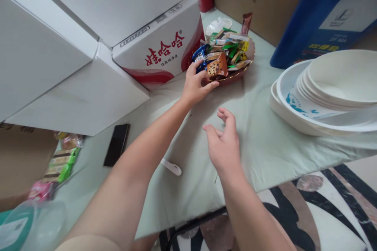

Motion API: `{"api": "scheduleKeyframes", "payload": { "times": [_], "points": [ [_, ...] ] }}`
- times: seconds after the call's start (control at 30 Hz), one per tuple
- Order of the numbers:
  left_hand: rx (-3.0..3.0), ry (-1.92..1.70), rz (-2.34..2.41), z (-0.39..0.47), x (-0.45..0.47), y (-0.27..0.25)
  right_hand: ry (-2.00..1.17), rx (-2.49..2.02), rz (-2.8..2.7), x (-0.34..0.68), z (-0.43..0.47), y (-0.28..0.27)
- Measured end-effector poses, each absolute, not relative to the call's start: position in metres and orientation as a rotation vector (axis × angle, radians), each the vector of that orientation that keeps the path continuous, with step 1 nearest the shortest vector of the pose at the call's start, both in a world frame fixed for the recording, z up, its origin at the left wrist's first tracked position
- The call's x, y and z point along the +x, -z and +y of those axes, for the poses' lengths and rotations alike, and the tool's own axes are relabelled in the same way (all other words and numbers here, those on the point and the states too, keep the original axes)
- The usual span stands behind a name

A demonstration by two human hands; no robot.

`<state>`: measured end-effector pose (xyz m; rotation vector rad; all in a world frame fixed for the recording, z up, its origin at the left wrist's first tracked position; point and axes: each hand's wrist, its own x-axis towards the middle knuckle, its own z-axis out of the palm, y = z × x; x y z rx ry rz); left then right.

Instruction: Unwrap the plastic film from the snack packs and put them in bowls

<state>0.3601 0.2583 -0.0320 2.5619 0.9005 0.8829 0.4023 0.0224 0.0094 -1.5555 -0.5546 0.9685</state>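
My left hand (196,84) is at the near left edge of a gold-rimmed bowl (235,77) full of wrapped snacks. Its fingers are apart, beside a blue wrapper (200,53) and an orange cookie packet (217,66); whether the fingertips touch them I cannot tell. The thumb lies by the bowl's rim. My right hand (224,143) hovers over the tablecloth, nearer to me, with fingers loosely bent and apart and nothing in them. Under my left forearm a white plastic handle (172,167) sticks out; its other end is hidden.
White cartons (159,55) rise behind and left. A black phone (117,145) lies left of my forearm, with snack packs (60,164) beyond. At right, stacked paper bowls (338,82) sit in a white basin (290,119), before a blue jug (306,23). The table edge is near me.
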Motion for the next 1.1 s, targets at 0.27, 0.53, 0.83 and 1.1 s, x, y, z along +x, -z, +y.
{"api": "scheduleKeyframes", "payload": {
  "times": [0.27, 0.53, 0.83, 1.1],
  "points": [
    [2.562, -1.014, 0.927, 0.274, 0.422, 0.05, -1.058, -1.369, -0.493, 0.385, 0.026, -0.016],
    [2.347, -1.136, 0.956, 0.3, 0.493, 0.068, -1.045, -1.086, 0.102, 0.409, 0.034, -0.005],
    [2.552, -1.037, 0.921, 0.3, 0.48, 0.05, -1.061, -1.05, 0.217, 0.413, 0.037, -0.002],
    [2.568, -0.752, 1.228, 0.286, 0.499, 0.016, -1.054, -0.928, 0.271, 0.408, 0.033, -0.006]
  ]
}}
